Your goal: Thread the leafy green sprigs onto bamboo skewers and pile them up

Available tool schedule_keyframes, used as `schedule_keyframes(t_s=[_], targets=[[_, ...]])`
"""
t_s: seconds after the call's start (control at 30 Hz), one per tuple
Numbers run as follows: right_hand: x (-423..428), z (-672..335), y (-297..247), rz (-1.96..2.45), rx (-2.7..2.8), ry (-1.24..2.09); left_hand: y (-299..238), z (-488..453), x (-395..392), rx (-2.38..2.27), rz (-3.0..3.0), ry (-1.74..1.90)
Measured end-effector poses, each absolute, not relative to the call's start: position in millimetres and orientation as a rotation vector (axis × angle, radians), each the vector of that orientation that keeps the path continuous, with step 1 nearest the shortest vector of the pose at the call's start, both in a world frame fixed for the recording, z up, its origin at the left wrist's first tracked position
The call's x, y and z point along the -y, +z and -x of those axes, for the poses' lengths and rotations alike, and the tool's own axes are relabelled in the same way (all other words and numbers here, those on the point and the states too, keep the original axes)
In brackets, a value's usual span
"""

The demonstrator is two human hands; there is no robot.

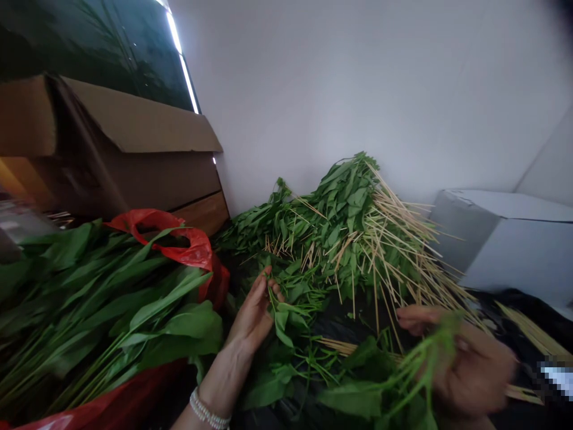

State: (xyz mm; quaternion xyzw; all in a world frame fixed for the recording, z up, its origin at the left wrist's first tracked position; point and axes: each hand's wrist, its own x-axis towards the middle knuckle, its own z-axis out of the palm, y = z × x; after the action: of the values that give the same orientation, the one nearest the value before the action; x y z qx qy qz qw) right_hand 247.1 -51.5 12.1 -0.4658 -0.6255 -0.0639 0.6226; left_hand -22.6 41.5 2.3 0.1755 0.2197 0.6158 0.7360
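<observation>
My left hand (255,313), with a beaded bracelet at the wrist, pinches a small green sprig (281,322) whose leaves hang below the fingers. On the right, my right hand (477,367) is smeared by motion and closed around a bunch of leafy green stems (418,364). Between the hands lie loose cut greens (304,298) and a few thin wooden sticks (338,346) on black plastic. Behind them rises a pile of leafy greens on skewers (353,203), their pale stick ends (403,233) pointing mostly right and down.
A red plastic bag (201,248) full of long-stemmed leafy greens (102,298) stands at left. Behind it is an open cardboard box (152,173). A white box (519,245) sits at right, near more sticks (532,328) on black plastic. A pale wall (358,77) closes the back.
</observation>
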Motion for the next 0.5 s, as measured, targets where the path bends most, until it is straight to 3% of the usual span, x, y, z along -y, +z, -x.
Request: schedule_keyframes(t_s=[0.17,0.5], targets=[[45,-220,8,1.024,1.777,-0.503,4,11,-27,-0.506,-0.594,1.178],[45,-194,0,1.061,1.991,-0.494,-1,1,-19,-0.735,-0.758,1.11]])
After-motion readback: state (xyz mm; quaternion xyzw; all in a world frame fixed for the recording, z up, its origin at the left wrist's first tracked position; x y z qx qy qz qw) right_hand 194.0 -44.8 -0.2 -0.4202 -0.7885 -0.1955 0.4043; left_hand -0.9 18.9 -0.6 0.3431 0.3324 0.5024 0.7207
